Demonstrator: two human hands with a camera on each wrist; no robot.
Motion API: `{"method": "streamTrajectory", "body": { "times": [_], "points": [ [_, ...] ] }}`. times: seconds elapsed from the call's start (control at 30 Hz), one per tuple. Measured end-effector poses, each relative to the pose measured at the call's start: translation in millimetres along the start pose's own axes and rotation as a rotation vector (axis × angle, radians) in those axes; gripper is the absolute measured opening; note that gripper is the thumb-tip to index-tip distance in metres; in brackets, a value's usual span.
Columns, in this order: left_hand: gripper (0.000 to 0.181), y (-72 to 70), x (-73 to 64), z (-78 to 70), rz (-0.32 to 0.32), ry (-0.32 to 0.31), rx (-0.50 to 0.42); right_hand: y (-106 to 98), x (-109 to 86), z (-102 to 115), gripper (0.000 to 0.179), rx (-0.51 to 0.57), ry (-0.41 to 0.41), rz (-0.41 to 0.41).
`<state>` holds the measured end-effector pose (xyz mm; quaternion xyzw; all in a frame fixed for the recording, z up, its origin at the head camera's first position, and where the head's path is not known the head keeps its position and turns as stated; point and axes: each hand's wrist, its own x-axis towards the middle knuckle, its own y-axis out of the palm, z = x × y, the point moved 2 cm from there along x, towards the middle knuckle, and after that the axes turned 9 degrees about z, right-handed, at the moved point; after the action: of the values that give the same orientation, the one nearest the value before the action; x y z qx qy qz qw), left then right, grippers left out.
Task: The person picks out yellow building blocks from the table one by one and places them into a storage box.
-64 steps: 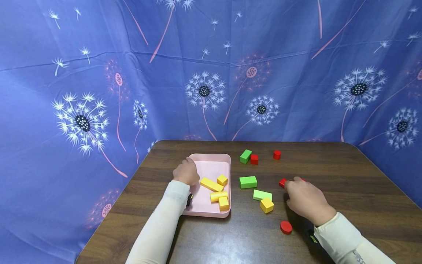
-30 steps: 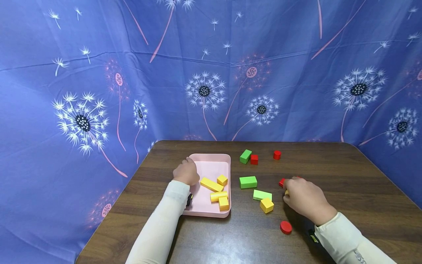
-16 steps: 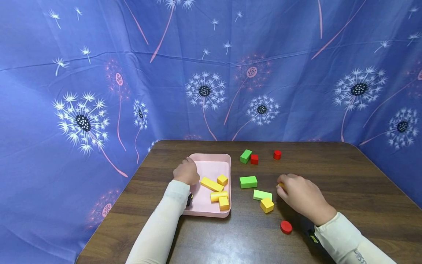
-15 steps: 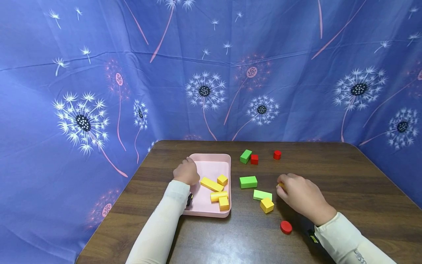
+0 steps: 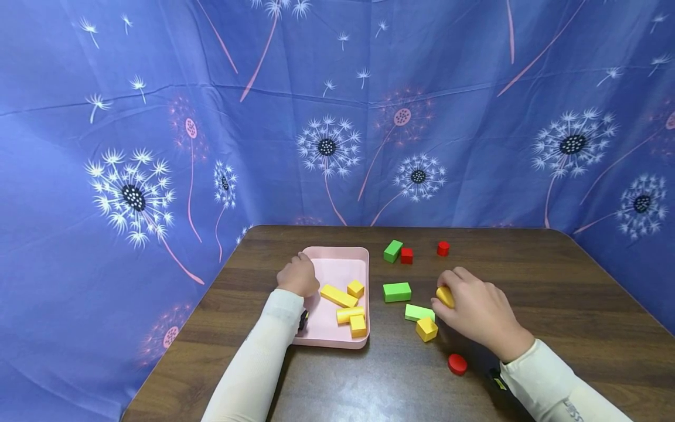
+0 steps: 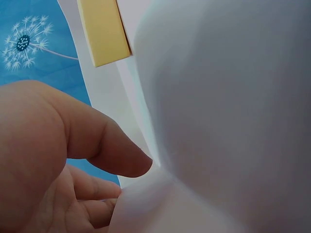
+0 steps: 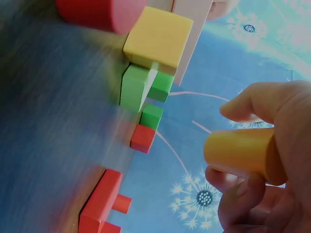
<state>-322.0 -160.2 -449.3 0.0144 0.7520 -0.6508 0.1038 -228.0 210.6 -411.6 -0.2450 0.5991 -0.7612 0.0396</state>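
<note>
My left hand (image 5: 298, 276) grips the left wall of a pink tray (image 5: 337, 340). In the left wrist view the thumb (image 6: 116, 148) lies on one side of that wall and curled fingers on the other. Inside the tray lie a long yellow block (image 5: 338, 295), two yellow cubes and a yellow cylinder (image 5: 350, 315). On the right, my right hand (image 5: 481, 310) holds another yellow cylinder (image 7: 240, 151), raised off the table, its fingers curled around it. Just left of that hand, a yellow cube (image 5: 426, 329) sits against a light green block (image 5: 419, 313).
A green block (image 5: 396, 292) lies right of the tray. Farther back are another green block (image 5: 392, 251), a red cube (image 5: 406, 255) and a red cylinder (image 5: 443, 248). A red disc (image 5: 457, 364) lies near the front. The right wrist view shows a long red block (image 7: 101, 201).
My right hand has taken hold of the yellow cylinder and lifted it, moving slightly left and toward the back. The left hand and the tray have stayed in place.
</note>
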Motion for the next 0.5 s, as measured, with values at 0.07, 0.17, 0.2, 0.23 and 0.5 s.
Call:
{"method": "streamTrajectory", "body": {
  "times": [0.07, 0.17, 0.2, 0.23, 0.5],
  "points": [
    [0.089, 0.1, -0.5, -0.2, 0.001, -0.002, -0.002, -1, 0.7, 2, 0.021, 0.006, -0.007, -0.003],
    [0.089, 0.2, -1.4, -0.4, 0.002, -0.006, -0.005, -1, 1.6, 5, 0.022, 0.010, -0.021, -0.009],
    [0.089, 0.3, -1.7, -0.5, 0.001, -0.008, -0.006, -1, 1.9, 5, 0.022, 0.009, -0.026, -0.012],
    [0.089, 0.3, -2.0, -0.5, 0.001, -0.009, -0.006, 0, 2.3, 6, 0.021, 0.009, -0.031, -0.013],
    [0.089, -0.1, -1.9, -0.2, -0.010, -0.006, -0.005, 0, 6.1, 13, 0.019, 0.002, -0.059, -0.015]
  ]
}}
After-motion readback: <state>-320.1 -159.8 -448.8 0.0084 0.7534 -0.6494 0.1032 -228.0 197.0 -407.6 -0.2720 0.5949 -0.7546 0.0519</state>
